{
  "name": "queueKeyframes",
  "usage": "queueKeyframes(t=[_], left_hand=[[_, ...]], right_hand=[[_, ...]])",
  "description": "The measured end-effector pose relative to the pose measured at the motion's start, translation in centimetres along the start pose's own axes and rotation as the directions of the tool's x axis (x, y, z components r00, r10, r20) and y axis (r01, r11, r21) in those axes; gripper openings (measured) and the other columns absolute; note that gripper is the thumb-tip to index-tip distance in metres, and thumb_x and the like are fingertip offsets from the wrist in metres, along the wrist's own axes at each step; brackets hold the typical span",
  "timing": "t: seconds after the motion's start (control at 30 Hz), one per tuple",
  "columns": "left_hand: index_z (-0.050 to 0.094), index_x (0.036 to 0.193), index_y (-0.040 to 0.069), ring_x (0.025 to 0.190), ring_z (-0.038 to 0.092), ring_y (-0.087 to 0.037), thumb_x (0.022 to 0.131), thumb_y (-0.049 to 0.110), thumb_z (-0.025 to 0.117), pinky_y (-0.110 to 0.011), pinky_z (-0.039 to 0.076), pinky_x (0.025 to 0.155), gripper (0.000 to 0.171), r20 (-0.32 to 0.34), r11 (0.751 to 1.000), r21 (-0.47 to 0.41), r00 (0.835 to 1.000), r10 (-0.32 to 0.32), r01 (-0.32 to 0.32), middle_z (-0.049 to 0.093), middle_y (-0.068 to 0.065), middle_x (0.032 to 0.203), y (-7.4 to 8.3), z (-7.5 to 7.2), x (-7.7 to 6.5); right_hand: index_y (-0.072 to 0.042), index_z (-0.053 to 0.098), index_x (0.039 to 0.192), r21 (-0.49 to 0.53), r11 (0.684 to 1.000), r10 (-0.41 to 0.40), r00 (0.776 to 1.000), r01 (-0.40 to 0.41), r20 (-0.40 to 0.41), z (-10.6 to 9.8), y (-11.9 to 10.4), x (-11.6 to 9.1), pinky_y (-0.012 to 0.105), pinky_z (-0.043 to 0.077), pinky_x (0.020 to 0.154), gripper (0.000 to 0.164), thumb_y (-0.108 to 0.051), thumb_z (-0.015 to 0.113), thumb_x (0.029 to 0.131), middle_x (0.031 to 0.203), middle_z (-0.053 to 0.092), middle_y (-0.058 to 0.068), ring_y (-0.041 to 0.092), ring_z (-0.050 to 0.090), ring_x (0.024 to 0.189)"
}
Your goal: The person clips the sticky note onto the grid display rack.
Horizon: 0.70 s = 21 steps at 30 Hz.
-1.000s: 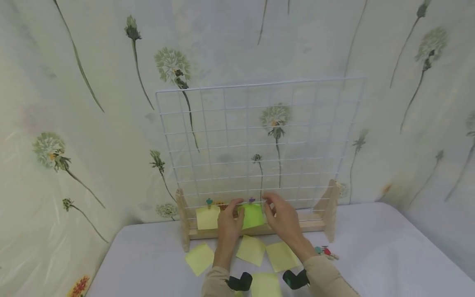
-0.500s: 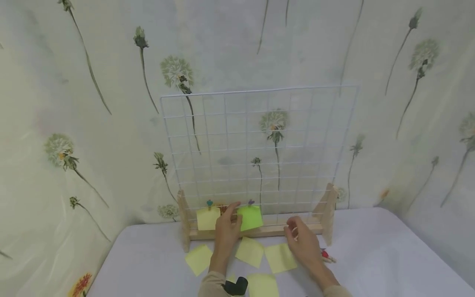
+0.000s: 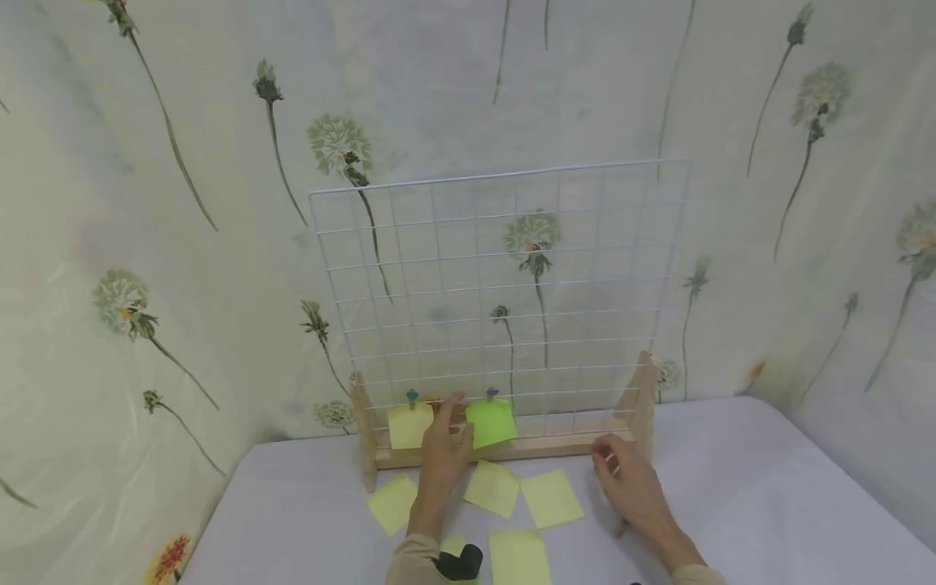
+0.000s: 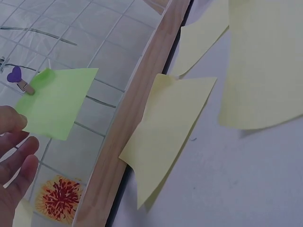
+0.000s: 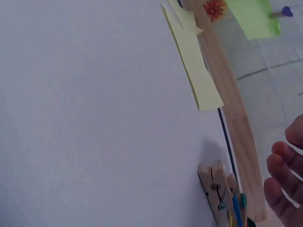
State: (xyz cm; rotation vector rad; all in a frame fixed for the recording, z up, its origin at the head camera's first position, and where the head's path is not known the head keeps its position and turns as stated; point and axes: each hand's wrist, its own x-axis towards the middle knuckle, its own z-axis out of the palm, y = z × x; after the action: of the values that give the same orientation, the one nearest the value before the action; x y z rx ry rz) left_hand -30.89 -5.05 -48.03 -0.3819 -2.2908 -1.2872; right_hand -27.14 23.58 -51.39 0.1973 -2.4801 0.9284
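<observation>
A green sticky note hangs on the white wire grid, held by a small clothespin with a purple heart. My left hand is at the note's left edge, thumb overlapping its border, fingers loosely bent and spread. To its left, a yellow sticky note hangs from a clothespin with a teal top. My right hand is above the table near the stand's right foot, fingers loosely curled with nothing seen between them. Several wooden clothespins lie beneath it, mostly hidden by the hand in the head view.
The wire grid stands upright in a wooden base at the back of the white table. Several yellow sticky notes lie in front of the base. A patterned cloth with dandelions hangs behind.
My right hand has left the green note's right side and moved right and down to the clothespins. My left hand stays at the note's left edge.
</observation>
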Motion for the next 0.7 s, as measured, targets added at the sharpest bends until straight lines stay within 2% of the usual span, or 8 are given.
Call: queueKeyframes(t=[0.17,0.3,0.37,0.43,0.57,0.63,0.7], left_hand=[[0.045,0.136,0.014,0.103,0.060,-0.020,0.088,0.005,0.061,-0.030,0.053,0.081,0.051,0.003,1.000,-0.015,1.000,0.018,-0.018,0.061,-0.007,0.117,-0.5,-0.4,-0.5],[0.048,0.131,0.008,0.100,0.060,-0.023,0.088,0.004,0.061,-0.032,0.053,0.079,0.045,-0.008,0.999,-0.011,0.999,0.047,-0.047,0.062,-0.009,0.114,-0.8,-1.2,-0.9],[0.054,0.125,0.008,0.099,0.061,-0.022,0.089,0.005,0.061,-0.031,0.054,0.079,0.037,0.011,0.999,-0.006,0.999,0.041,-0.041,0.063,-0.008,0.111,-0.9,-1.5,-1.1],[0.059,0.118,0.010,0.098,0.061,-0.019,0.090,0.006,0.060,-0.028,0.053,0.079,0.028,0.063,0.999,-0.009,0.998,0.031,-0.031,0.065,-0.005,0.109,-1.2,-1.7,-1.5],[0.065,0.107,0.019,0.095,0.061,-0.011,0.093,0.013,0.058,-0.023,0.052,0.079,0.017,0.176,1.000,-0.010,0.984,-0.017,0.019,0.065,0.005,0.105,-2.1,-1.4,-2.7],[0.066,0.105,0.021,0.095,0.060,-0.008,0.094,0.015,0.058,-0.023,0.051,0.079,0.015,0.205,0.999,-0.012,0.978,-0.050,0.053,0.065,0.008,0.104,-2.4,-1.2,-3.4],[0.067,0.104,0.022,0.093,0.060,-0.007,0.094,0.016,0.057,-0.022,0.050,0.078,0.015,0.215,0.996,-0.015,0.973,-0.079,0.085,0.065,0.009,0.104,-2.7,-1.1,-3.9]], right_hand=[[-0.014,0.059,0.105,-0.004,0.999,0.042,0.999,-0.042,0.028,-1.1,1.5,-0.6,0.019,0.046,0.060,0.013,-0.011,0.058,0.092,0.089,0.062,-0.004,0.002,0.053,0.073],[-0.015,0.059,0.106,0.007,0.999,0.047,0.999,-0.047,-0.005,-1.7,2.7,-1.2,0.019,0.042,0.057,0.013,-0.013,0.056,0.093,0.092,0.062,-0.003,0.002,0.049,0.069],[-0.014,0.060,0.106,0.029,0.998,0.054,0.998,-0.053,-0.030,-1.9,3.2,-1.6,0.020,0.040,0.056,0.013,-0.013,0.056,0.094,0.094,0.063,0.000,0.002,0.048,0.066],[-0.013,0.059,0.106,0.041,0.996,0.081,0.995,-0.078,-0.059,-2.2,3.7,-2.1,0.018,0.040,0.056,0.013,-0.014,0.055,0.094,0.095,0.064,0.003,0.000,0.047,0.067],[-0.012,0.059,0.109,0.066,0.978,0.203,0.976,-0.198,-0.084,-3.0,4.6,-2.9,0.016,0.041,0.057,0.017,-0.020,0.052,0.096,0.101,0.064,0.007,-0.003,0.048,0.069],[-0.011,0.058,0.113,0.062,0.959,0.280,0.958,-0.276,-0.068,-3.3,5.0,-3.2,0.014,0.041,0.060,0.021,-0.024,0.049,0.098,0.106,0.063,0.010,0.002,0.051,0.078],[-0.010,0.055,0.117,0.054,0.936,0.349,0.936,-0.347,-0.041,-3.5,5.4,-3.3,0.017,0.043,0.067,0.026,-0.025,0.046,0.099,0.112,0.061,0.013,0.010,0.054,0.088]])
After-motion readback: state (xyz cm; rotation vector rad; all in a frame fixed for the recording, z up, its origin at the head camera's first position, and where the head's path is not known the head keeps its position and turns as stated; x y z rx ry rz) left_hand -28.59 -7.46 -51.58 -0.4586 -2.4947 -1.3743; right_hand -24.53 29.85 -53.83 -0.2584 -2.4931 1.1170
